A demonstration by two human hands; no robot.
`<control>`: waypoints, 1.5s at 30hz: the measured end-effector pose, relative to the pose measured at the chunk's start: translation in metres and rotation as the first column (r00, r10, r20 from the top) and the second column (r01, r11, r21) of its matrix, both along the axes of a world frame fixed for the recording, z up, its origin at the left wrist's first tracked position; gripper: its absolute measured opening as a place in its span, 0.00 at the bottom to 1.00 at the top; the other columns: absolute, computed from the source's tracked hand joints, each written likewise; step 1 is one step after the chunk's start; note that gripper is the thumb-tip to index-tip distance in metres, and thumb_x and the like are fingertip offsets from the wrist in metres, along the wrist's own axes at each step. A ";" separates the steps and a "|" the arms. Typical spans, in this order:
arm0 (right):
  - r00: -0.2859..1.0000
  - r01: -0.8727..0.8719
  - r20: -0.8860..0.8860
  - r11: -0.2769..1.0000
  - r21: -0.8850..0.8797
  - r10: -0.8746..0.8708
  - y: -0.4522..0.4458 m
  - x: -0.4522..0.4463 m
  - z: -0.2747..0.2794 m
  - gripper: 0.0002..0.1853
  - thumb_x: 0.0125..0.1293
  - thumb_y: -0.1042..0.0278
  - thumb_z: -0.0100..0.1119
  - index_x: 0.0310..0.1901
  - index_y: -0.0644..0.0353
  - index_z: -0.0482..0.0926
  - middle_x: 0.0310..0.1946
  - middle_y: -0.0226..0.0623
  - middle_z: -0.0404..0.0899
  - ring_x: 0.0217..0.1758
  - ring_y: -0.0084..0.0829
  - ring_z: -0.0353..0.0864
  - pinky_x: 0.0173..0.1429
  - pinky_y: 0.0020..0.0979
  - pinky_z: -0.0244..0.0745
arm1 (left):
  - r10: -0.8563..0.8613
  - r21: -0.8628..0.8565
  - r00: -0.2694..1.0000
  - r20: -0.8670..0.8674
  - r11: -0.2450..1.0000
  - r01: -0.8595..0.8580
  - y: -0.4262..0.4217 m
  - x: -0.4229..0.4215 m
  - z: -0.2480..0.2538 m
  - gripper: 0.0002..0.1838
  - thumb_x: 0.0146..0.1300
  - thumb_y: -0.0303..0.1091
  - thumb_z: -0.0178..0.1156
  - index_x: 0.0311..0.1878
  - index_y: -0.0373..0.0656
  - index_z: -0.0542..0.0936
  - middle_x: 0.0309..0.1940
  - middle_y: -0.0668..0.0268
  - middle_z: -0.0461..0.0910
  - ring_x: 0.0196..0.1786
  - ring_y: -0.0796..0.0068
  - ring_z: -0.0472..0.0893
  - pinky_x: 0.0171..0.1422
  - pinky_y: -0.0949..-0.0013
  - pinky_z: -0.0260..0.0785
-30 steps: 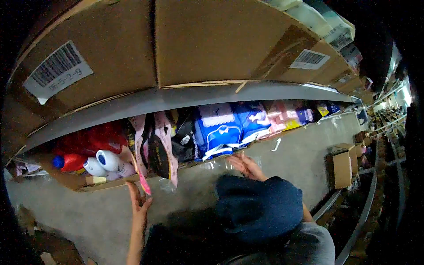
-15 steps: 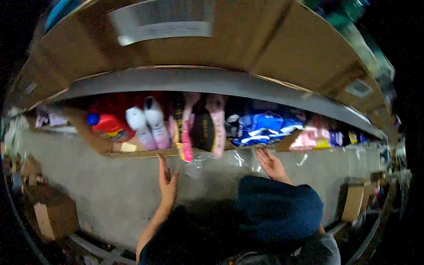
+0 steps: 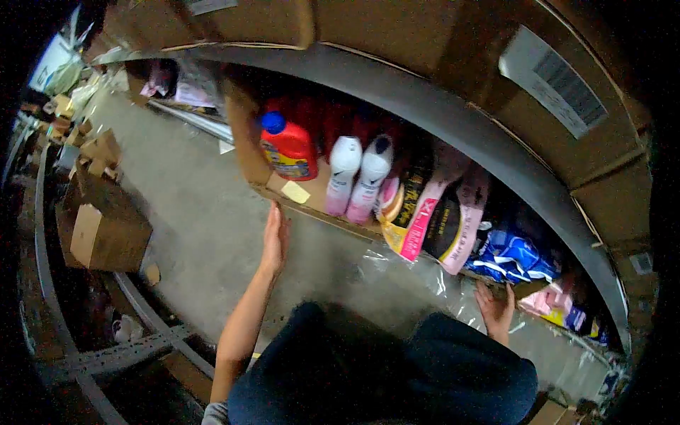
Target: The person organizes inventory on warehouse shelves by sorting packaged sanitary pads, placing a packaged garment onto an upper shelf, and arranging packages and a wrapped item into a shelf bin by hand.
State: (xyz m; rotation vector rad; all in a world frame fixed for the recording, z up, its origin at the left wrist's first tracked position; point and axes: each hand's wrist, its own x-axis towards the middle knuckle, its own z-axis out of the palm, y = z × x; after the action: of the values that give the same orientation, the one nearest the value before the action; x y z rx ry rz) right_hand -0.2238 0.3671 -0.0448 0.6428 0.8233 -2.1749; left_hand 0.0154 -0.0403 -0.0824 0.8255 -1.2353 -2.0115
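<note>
One open-fronted cardboard carton point(image 3: 248, 152) on the low shelf, tilted in view, its front edge facing the person. Left hand point(image 3: 276, 234) at the front edge near the left corner: fingers straight and together, nothing grasped. Right hand point(image 3: 496, 304) near the carton's other end, below the blue packs point(image 3: 513, 255); fingers spread a little, thumb apart, no hold on anything visible. Cannot tell whether either palm presses the cardboard.

Inside, from the left: red bottle point(image 3: 290, 150) with blue cap, upright; pale yellow slip point(image 3: 295, 192) at the front edge; two white-and-pink bottles point(image 3: 342, 177) side by side; pink-and-black packets point(image 3: 457, 234) jutting over the edge; then the blue packs. Pink packs point(image 3: 549, 301) lie just past the right end.

Above, grey shelf beam point(image 3: 439, 85), with brown cartons point(image 3: 397, 32) over it. Concrete floor point(image 3: 205, 198) below; another box point(image 3: 110, 234) far left, beside a metal rack point(image 3: 127, 343).
</note>
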 end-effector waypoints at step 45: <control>0.315 0.123 -0.700 0.704 0.699 0.641 0.026 0.016 -0.017 0.15 0.49 0.85 0.51 0.38 0.64 0.62 0.38 0.40 0.66 0.41 0.27 0.68 0.48 0.28 0.65 | -0.030 -0.145 0.991 0.131 0.988 0.049 -0.023 -0.034 -0.007 0.38 0.55 0.47 0.47 0.59 0.38 0.39 0.61 0.60 0.36 0.63 0.71 0.38 0.63 0.73 0.34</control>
State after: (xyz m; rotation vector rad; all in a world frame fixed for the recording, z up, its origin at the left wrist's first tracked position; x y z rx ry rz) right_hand -0.2083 0.3932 -0.0619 -0.6367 2.2020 -1.6871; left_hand -0.0186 -0.0634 -0.0892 0.8748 -1.4656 -1.8954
